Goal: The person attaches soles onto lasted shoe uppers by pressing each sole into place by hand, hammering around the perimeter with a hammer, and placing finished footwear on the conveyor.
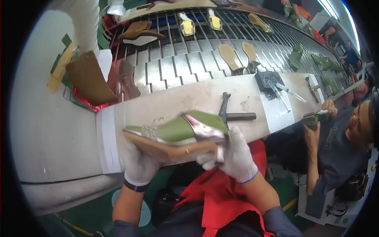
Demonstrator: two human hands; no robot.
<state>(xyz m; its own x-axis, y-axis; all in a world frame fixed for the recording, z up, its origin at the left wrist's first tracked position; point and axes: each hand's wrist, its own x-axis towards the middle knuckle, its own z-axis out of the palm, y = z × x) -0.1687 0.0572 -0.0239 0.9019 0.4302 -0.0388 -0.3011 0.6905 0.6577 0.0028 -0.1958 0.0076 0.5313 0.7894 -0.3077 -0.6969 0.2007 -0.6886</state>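
Note:
Between my two white-gloved hands is a green shoe [173,132] with a tan sole, a glittery band near its pointed toe and pinkish shiny material toward the heel. My left hand [140,164] closes around the toe end from below. At the heel end, my right hand [235,156] grips with its fingers curled underneath. The shoe is tilted on its side above the bench and slightly blurred. Just beyond my right hand, a hammer [241,116] lies on the bench [197,93].
Past the bench, a metal slat conveyor [185,65] carries tan soles [227,55], a brown shoe [140,33] and green shoes [296,57]. Syringes [290,93] rest by a black block [270,80]. At right, a co-worker [343,138] handles a green shoe. A white hose [83,23] hangs at left.

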